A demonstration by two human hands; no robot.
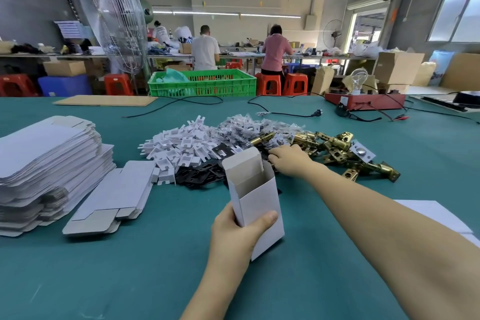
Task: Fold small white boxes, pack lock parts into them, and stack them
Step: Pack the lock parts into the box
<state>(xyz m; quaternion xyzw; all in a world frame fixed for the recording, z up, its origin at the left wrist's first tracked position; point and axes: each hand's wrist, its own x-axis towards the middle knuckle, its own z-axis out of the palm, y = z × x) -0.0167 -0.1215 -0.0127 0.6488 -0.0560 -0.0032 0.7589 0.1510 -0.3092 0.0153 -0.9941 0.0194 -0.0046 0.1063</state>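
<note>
A single head-worn, wide-angle camera supplies the only view. It looks forward and down from above the green table (161,267), close to the person's forearms, which enter from the bottom edge. The near field holds the left hand (233,231) and right hand (291,161). The far field reaches the workshop's rear benches; straight lines bow toward the frame edges.

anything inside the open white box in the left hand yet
The visible upper inside of the white box, gripped by the left hand, shows only bare cardboard walls, no lock part. Its front wall hides the lower inside, so the bottom cannot be checked.
</note>
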